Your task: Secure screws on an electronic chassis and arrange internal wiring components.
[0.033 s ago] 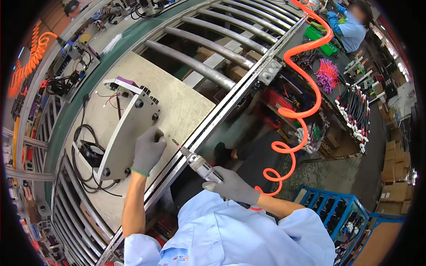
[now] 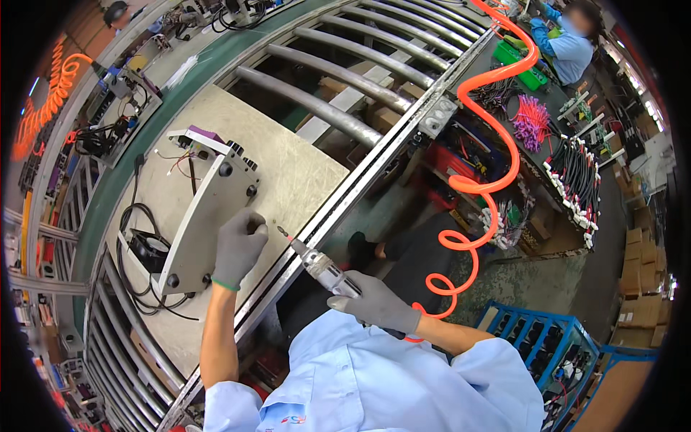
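Holding a silver power screwdriver [image 2: 327,272], the right hand [image 2: 378,301] is wrapping its fingers around the tool's body, and the bit is pointing over the near edge of the pale board [image 2: 302,169]. The left hand [image 2: 241,248] is showing curled fingers (whether they are pinching anything small, I cannot tell) just beside the metal chassis [image 2: 209,223], which is standing on the board. An orange coiled hose [image 2: 505,70] is hanging to the right.

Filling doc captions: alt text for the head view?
Gloved right hand holds a silver power screwdriver near the edge of a pale board. The gloved left hand is curled beside a metal chassis there; a coiled orange hose loops at right.
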